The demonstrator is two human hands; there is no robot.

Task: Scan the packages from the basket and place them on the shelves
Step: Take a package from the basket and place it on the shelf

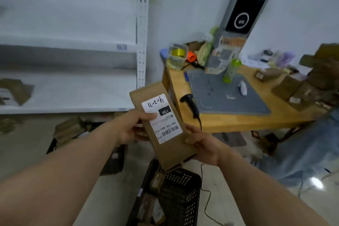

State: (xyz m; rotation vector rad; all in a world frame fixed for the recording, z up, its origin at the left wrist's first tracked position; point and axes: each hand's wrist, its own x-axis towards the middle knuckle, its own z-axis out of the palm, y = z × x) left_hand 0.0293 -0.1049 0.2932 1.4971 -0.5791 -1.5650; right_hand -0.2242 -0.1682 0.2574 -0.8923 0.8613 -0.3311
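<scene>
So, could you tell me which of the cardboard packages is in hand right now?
The long package with the white label, gripped by the left hand and right hand; the others lie on the shelf, the table and in the basket.

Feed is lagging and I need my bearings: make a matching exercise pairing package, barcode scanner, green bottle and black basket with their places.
1 package
2 barcode scanner
3 green bottle
4 black basket

A on the floor
B upright on the grey mat
C held by left hand and right hand
D lying on the wooden table

Pairs: 1-C, 2-D, 3-B, 4-A
</scene>
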